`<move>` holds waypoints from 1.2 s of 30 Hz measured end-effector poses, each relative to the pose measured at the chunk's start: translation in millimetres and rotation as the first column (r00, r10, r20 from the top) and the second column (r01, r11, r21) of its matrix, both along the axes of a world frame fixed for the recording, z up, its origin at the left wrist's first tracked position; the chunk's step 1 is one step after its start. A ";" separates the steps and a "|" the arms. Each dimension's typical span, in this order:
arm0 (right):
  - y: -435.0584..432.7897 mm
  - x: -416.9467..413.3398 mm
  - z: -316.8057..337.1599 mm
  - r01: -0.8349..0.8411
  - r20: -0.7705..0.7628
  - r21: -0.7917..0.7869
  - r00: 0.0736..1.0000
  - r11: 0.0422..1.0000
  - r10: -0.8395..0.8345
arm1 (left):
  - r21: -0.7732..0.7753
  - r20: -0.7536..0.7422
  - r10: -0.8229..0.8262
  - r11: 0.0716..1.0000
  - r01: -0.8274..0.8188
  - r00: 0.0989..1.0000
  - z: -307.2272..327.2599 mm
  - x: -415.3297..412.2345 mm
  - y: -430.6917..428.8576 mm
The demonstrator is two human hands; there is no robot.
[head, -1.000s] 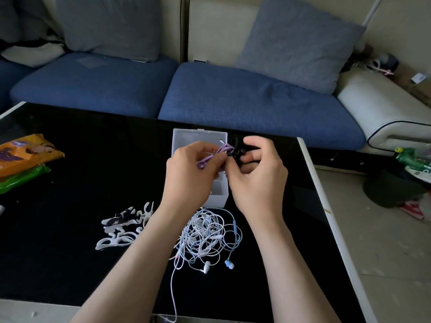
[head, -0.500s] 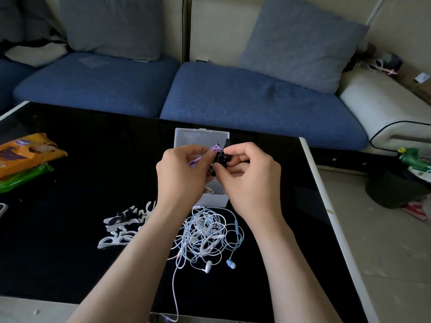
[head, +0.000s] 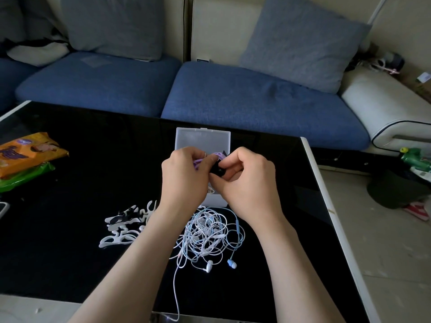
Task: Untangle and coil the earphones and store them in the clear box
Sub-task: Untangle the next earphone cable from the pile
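purple earphones [head: 217, 157], white-and-blue tangle [head: 210, 234], black table [head: 81, 183]

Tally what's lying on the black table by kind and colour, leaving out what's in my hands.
Clear box: 1
Orange snack packet: 1
Green snack packet: 1
White-and-blue earphone tangle: 1
Cord winder pile: 1, pieces uncountable
Cut-off object at left edge: 1
Total: 6

We have one view only, worn on the person's head, and we look forward and steeply down over a black glass table [head: 70, 206]. Both forearms run up from the bottom edge, so the left hand [head: 184, 176] and right hand [head: 247, 180] sit close below us, near the centre. Past the table's far edge we face a blue sofa [head: 233, 101]; the wide angle takes in floor [head: 384, 252] at our right
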State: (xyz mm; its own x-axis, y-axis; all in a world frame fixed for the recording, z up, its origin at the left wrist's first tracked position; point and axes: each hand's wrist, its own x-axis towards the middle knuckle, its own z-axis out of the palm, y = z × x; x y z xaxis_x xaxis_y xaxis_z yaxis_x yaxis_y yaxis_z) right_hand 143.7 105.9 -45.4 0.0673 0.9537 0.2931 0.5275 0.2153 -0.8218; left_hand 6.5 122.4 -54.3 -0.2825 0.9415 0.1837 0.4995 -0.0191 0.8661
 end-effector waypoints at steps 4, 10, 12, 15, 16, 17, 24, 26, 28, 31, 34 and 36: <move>0.0 4.2 4.5 -0.013 -0.062 -0.052 0.998 0.999 0.010 | -0.046 0.088 -0.026 0.998 0.031 0.996 -1.9 0.7 2.0; -1.0 0.8 3.3 0.071 0.006 -0.003 0.997 0.998 -0.070 | -0.118 0.434 -0.027 0.989 0.087 0.900 -2.2 3.1 2.0; -0.3 0.2 4.5 0.117 -0.053 0.010 0.992 0.993 -0.116 | -0.083 0.379 -0.052 0.992 0.090 0.924 -0.2 3.8 0.3; 3.7 2.6 3.4 0.168 -0.185 -0.022 0.968 0.985 -0.170 | 0.047 0.283 -0.079 0.997 0.068 0.956 7.6 5.8 -2.6; 4.7 3.8 2.6 0.158 -0.223 -0.034 0.961 0.987 -0.162 | 0.093 0.247 -0.086 0.994 0.065 0.965 10.1 6.1 -2.9; 4.9 4.9 2.4 0.141 -0.257 -0.044 0.955 0.989 -0.148 | 0.135 0.200 -0.094 0.989 0.068 0.975 13.1 6.7 -4.4; 1.4 4.9 10.5 0.075 -0.419 -0.087 0.902 0.993 -0.105 | 0.195 0.165 -0.107 0.978 0.074 0.980 16.8 4.3 -5.2; 2.0 5.6 14.4 0.036 -0.549 -0.154 0.828 0.987 -0.116 | 0.196 0.226 -0.180 0.971 0.137 0.957 15.9 3.1 -2.2; 2.1 7.1 19.2 -0.025 -0.639 -0.222 0.759 0.975 -0.126 | 0.191 0.240 -0.229 0.964 0.185 0.944 15.5 3.1 -2.1; 1.5 9.7 21.0 -0.090 -0.662 -0.248 0.743 0.964 -0.101 | 0.166 0.238 -0.244 0.964 0.208 0.940 12.9 4.0 -2.2; 0.6 10.7 18.1 -0.092 -0.584 -0.196 0.811 0.976 -0.041 | 0.103 0.330 -0.232 0.972 0.209 0.915 9.1 3.8 -0.7; 0.4 10.4 14.0 -0.055 -0.496 -0.160 0.868 0.986 -0.032 | 0.076 0.407 -0.231 0.973 0.220 0.884 7.3 3.2 0.3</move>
State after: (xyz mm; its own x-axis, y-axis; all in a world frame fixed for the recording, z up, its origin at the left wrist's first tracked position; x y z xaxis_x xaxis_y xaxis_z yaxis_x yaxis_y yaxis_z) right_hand 154.1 106.3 -31.4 0.1503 0.9866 0.0642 0.0398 0.0588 -0.9975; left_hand 9.6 122.7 -47.0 -0.1185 0.9852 0.1237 0.0794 -0.1148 0.9902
